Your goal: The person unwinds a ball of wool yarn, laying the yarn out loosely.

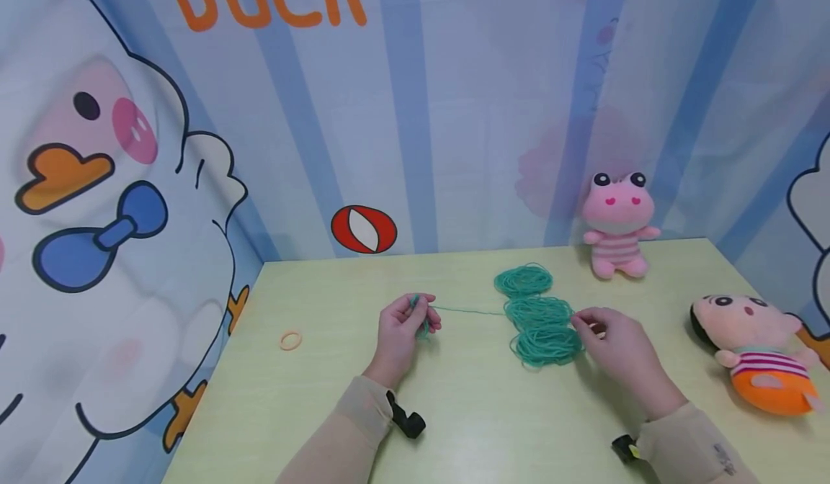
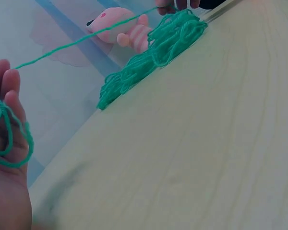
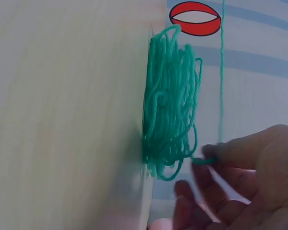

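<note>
Three loose bundles of green yarn (image 1: 548, 345) lie in a row on the table, to the right of its middle. My left hand (image 1: 400, 333), left of them, grips a few loops of the same green yarn, which hang across its fingers in the left wrist view. From those fingers a taut strand (image 2: 67, 45) runs right, above the bundles, to my right hand (image 1: 619, 351). At the right edge of the bundles, the right thumb and a finger pinch the strand where it leaves the yarn (image 3: 170, 100). The other right fingers are loosely bent.
A small orange ring (image 1: 290, 340) lies on the table (image 1: 454, 426) at the left. A pink frog plush (image 1: 619, 228) sits at the back right, and a plush doll (image 1: 761, 358) lies at the right edge. A printed curtain (image 1: 467, 109) hangs behind the table.
</note>
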`<control>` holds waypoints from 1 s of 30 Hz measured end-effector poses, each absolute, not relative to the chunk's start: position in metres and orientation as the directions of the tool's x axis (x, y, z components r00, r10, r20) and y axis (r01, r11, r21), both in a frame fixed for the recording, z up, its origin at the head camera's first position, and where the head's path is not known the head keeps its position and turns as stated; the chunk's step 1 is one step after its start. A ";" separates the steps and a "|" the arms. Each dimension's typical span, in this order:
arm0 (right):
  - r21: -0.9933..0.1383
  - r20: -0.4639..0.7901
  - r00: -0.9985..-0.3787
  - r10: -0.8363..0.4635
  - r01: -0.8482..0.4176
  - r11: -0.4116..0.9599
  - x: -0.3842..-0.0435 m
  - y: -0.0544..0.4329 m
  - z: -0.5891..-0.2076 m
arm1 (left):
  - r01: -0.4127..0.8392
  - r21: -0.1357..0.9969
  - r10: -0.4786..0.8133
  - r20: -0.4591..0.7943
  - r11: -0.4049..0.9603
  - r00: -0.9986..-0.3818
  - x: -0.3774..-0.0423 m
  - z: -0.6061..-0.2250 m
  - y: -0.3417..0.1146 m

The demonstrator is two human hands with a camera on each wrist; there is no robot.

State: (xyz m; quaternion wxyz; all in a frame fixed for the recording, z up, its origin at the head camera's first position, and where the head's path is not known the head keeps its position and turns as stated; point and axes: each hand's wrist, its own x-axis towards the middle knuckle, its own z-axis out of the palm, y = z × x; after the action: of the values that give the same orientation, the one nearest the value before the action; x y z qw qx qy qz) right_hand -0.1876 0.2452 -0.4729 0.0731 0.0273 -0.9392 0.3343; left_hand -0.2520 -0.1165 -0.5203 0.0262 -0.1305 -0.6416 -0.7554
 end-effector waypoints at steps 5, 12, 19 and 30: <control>-0.586 0.096 -0.995 -0.039 -0.088 0.806 -0.191 0.241 -0.475 | 0.173 0.965 0.179 0.209 -0.195 -0.961 -0.250 -0.518 -0.117; -0.538 0.383 -0.920 -0.084 -0.296 0.789 -0.194 0.193 -0.475 | 0.171 0.965 0.230 0.216 -0.199 -0.949 -0.250 -0.518 -0.119; -0.541 0.358 -0.895 -0.267 -0.432 0.722 -0.204 0.129 -0.480 | 0.179 0.970 0.295 0.222 -0.163 -0.929 -0.250 -0.517 -0.119; -0.636 0.271 -0.929 -0.254 -0.371 0.677 -0.220 0.094 -0.482 | 0.190 0.976 0.341 0.214 -0.103 -0.915 -0.253 -0.521 -0.116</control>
State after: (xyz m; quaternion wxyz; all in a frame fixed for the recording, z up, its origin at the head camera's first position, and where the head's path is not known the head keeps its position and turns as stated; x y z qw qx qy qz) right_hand -0.2199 0.0944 -0.4816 0.0804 0.1710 -0.9121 0.3638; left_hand -0.2528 -0.1161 -0.5206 -0.0529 -0.1988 -0.6677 -0.7154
